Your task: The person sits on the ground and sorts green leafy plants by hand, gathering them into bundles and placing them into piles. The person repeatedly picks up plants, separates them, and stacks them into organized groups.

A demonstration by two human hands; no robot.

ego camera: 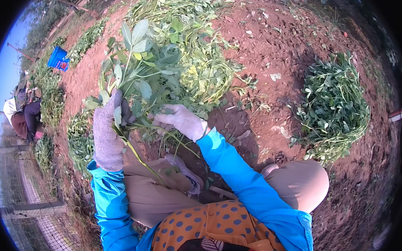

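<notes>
Both of my hands wear light knitted gloves. My left hand (110, 131) is closed around leafy green stems, which look like peanut plants (136, 67); the bunch fans out above it and one long stem hangs down over my leg. My right hand (180, 121) is at the lower right side of the same bunch, its thumb and fingers among the stems and partly hidden by leaves. Whether those fingers pinch a stem cannot be told. Just beyond the bunch lies a long heap of cut plants (207, 74) on the reddish soil.
A dense pile of green plants (335, 105) lies on the right. More plant rows (50, 97) run along the left, with a blue bucket (58, 58) beside them. Another person (25, 118) sits at the far left, near wire mesh fencing (42, 216). My bent knees flank the near soil.
</notes>
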